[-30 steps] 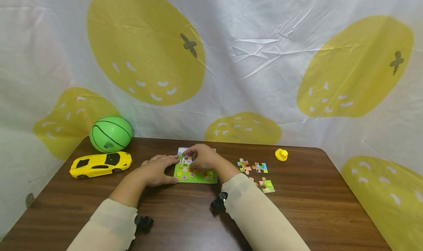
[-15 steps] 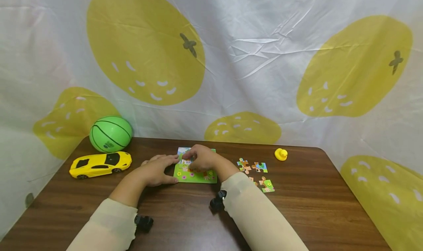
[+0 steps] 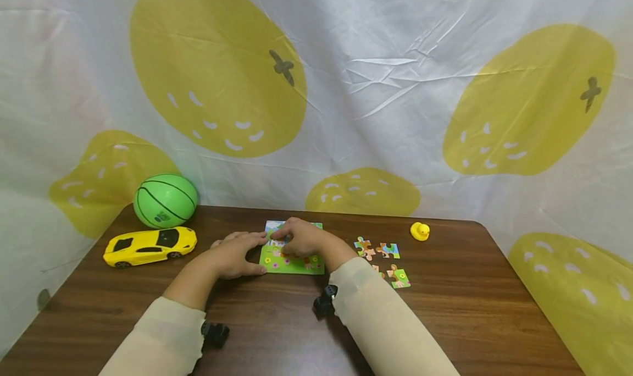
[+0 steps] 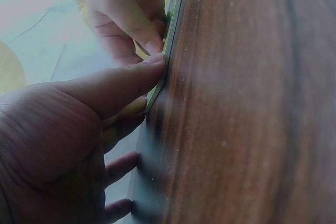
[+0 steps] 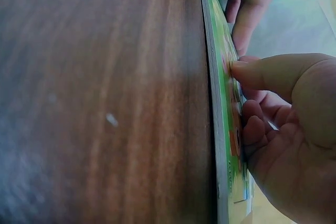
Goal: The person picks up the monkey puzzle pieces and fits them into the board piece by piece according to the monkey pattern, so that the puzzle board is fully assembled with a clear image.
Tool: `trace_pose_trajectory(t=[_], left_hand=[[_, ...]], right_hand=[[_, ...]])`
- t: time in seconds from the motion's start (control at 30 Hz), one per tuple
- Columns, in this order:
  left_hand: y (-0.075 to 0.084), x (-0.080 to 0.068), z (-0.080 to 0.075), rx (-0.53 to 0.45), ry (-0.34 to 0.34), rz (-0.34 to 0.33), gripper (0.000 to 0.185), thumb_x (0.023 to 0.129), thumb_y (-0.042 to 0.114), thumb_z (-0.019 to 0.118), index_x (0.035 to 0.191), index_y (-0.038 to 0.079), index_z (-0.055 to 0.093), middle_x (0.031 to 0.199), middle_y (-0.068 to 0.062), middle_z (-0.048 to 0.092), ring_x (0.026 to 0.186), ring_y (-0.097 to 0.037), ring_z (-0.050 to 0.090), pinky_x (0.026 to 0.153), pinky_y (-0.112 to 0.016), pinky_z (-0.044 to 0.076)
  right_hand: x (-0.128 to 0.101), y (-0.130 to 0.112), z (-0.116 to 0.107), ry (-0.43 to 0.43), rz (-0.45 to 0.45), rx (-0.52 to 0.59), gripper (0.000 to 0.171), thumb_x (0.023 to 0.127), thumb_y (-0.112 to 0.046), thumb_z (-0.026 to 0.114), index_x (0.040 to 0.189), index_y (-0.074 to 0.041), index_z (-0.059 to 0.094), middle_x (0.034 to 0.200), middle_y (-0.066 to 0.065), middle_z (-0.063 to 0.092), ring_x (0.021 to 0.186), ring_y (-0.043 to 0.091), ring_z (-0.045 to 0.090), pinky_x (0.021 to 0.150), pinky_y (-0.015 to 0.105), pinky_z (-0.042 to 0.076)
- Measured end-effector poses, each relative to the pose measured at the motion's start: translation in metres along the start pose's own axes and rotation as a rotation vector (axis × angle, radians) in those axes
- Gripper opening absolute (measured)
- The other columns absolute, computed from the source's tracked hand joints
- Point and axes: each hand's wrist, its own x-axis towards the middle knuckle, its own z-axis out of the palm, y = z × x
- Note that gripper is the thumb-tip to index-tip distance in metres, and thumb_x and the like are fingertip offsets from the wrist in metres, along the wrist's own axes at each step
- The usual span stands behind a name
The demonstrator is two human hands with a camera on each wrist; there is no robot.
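Note:
A jigsaw board [image 3: 293, 267] with a green, flowered lower edge lies flat on the table in the head view. My left hand [image 3: 236, 256] rests along its left side, with fairly straight fingers and the thumb tip on the board's near corner. My right hand [image 3: 305, 238] is over the middle, pressing on the picture with thumb and index finger while the other fingers fold under. In the right wrist view the thumb [image 5: 268, 74] touches the board face. No lifted piece shows there; what lies beneath the right palm is hidden.
Several loose puzzle pieces [image 3: 399, 277] lie right of the board, one partly covered by the right sleeve. A yellow rubber duck [image 3: 420, 232] sits beyond them. At the left stand a yellow toy car [image 3: 150, 248] and a green ball [image 3: 165, 201]. A patterned curtain [image 3: 376, 117] hangs behind the table.
The right hand's thumb and index finger have lowered slightly onto the board, and its index finger has straightened. My left hand, the board and the loose pieces look unmoved.

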Motion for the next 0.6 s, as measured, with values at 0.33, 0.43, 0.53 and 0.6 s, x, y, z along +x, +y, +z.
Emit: trace_pose_trajectory(t=[0.33,0.43,0.53,0.6], left_hand=[[0.000,0.001,0.000,0.005,-0.003,-0.007,0.076,0.082,0.057,0.073,0.148,0.028,0.046,0.161,0.009,0.033,0.149,-0.035,0.026,0.105,-0.073,0.026],[0.001,0.001,0.000,0.010,-0.005,-0.010,0.076,0.083,0.057,0.072,0.148,0.028,0.046,0.161,0.009,0.033,0.149,-0.035,0.026,0.105,-0.073,0.026],[0.000,0.001,0.000,0.012,-0.008,-0.012,0.077,0.082,0.057,0.072,0.148,0.028,0.046,0.161,0.009,0.033,0.149,-0.035,0.026,0.105,-0.074,0.025],[0.000,0.001,0.000,0.012,-0.012,-0.015,0.077,0.082,0.057,0.073,0.148,0.028,0.046,0.161,0.009,0.033,0.149,-0.035,0.026,0.106,-0.074,0.025]], right_hand=[[-0.002,0.002,-0.005,0.019,-0.011,0.037,0.044,0.092,-0.017,0.069,0.135,-0.024,0.062,0.130,0.000,0.061,0.081,0.016,0.063,0.064,0.029,0.055],[-0.007,0.004,-0.011,0.059,-0.037,0.057,0.043,0.092,-0.019,0.068,0.135,-0.023,0.062,0.121,0.000,0.067,0.099,0.013,0.063,0.077,0.030,0.055],[-0.017,0.007,-0.020,0.094,-0.050,0.101,0.042,0.093,-0.022,0.067,0.135,-0.022,0.062,0.120,0.000,0.068,0.105,0.014,0.063,0.083,0.033,0.055],[-0.024,0.010,-0.027,0.118,-0.061,0.134,0.043,0.094,-0.022,0.067,0.136,-0.021,0.061,0.119,0.002,0.068,0.106,0.015,0.063,0.085,0.035,0.054]])
